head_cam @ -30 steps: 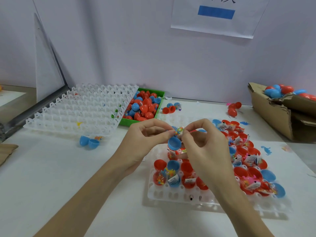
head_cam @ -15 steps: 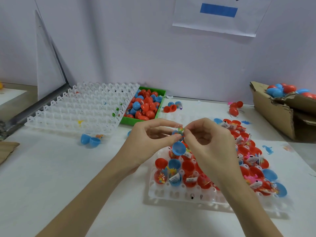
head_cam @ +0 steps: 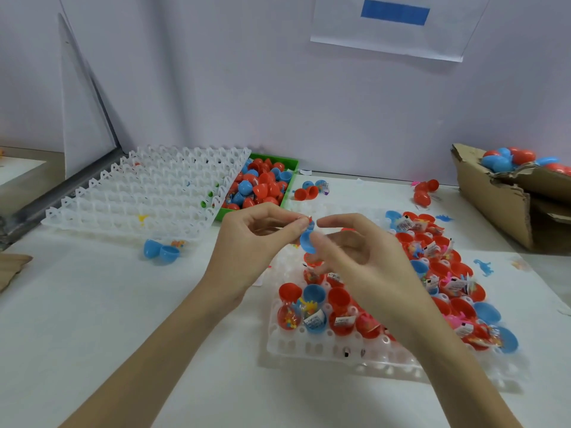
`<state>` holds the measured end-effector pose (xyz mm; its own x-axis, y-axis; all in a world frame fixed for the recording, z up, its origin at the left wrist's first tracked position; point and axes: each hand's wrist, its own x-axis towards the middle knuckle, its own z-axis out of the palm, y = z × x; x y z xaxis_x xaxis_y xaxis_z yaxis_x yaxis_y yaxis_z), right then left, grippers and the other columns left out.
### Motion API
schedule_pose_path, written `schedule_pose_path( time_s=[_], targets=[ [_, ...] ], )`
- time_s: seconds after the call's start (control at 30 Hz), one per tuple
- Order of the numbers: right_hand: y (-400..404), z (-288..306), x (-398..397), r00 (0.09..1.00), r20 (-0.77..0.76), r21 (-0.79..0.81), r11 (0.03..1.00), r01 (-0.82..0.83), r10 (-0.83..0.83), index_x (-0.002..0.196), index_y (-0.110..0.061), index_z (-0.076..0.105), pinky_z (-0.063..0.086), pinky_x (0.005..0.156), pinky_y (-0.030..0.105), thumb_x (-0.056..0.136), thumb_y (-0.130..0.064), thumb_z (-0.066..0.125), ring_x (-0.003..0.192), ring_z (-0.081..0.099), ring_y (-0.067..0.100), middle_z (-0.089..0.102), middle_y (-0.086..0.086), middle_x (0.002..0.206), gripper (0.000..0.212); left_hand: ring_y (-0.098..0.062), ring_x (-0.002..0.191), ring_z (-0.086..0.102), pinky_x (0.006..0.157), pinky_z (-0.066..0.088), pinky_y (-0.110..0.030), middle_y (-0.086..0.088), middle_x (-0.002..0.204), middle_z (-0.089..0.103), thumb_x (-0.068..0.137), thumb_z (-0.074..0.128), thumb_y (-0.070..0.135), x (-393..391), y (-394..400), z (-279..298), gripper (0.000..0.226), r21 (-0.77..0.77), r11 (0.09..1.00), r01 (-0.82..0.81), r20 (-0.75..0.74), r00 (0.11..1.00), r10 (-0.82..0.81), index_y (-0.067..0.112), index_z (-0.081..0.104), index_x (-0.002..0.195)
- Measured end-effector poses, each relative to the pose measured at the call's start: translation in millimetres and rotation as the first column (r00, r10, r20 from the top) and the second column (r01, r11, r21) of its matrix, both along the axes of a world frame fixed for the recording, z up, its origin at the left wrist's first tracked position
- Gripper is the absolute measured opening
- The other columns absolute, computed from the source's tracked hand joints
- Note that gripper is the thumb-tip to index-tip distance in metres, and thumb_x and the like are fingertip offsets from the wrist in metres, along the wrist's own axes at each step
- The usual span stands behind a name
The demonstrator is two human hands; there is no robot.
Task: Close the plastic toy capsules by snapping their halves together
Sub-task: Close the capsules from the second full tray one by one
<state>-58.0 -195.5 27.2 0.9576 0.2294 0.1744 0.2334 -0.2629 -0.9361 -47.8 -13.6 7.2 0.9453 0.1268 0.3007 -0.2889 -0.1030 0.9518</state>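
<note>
No text can be read; the small labels (head_cam: 314, 321) in the capsules below the hands are too blurred.

You're pinching a blue capsule half (head_cam: 307, 242) at your fingertips. The tray in front of you (head_cam: 312, 347) is translucent white, packed with red and blue halves holding multicoloured toys and white printed slips. The empty tray (head_cam: 129, 196) is translucent white too. The bin (head_cam: 275, 160) is green, filled red and blue. The cardboard box (head_cam: 494, 193) is brown. White worktop (head_cam: 92, 304); the wall sheet (head_cam: 340, 26) is white with a blue bar.
</note>
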Motion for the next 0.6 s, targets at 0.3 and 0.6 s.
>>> schedule_pose_path(
  time_s=[0.3, 0.6],
  targets=[
    [7, -10, -2, 0.994, 0.07, 0.105, 0.991, 0.077, -0.085, 0.111, -0.035, 0.069, 0.054, 0.065, 0.009, 0.095, -0.025, 0.07, 0.08, 0.074, 0.0, 0.075, -0.024, 0.087, 0.019, -0.013, 0.098, 0.073, 0.083, 0.062, -0.025, 0.005, 0.102, 0.076, 0.091, 0.078, 0.019, -2, -1, 1, 0.013, 0.263, 0.963, -0.054, 0.198, 0.98, 0.001, 0.014, 0.08, 0.102],
    [4, -16, -1, 0.975, 0.202, -0.115, 0.986, 0.12, -0.095, 0.136, -0.03, 0.061, 0.053, 0.073, 0.013, 0.102, -0.03, 0.058, 0.089, 0.065, -0.001, 0.07, -0.017, 0.098, 0.035, -0.014, 0.105, 0.068, 0.091, 0.059, -0.028, -0.002, 0.111, 0.067, 0.094, 0.074, 0.016, -5, -3, 2, 0.02, 0.473, 0.874, -0.107, 0.38, 0.92, -0.093, 0.01, 0.079, 0.112]
  ],
)
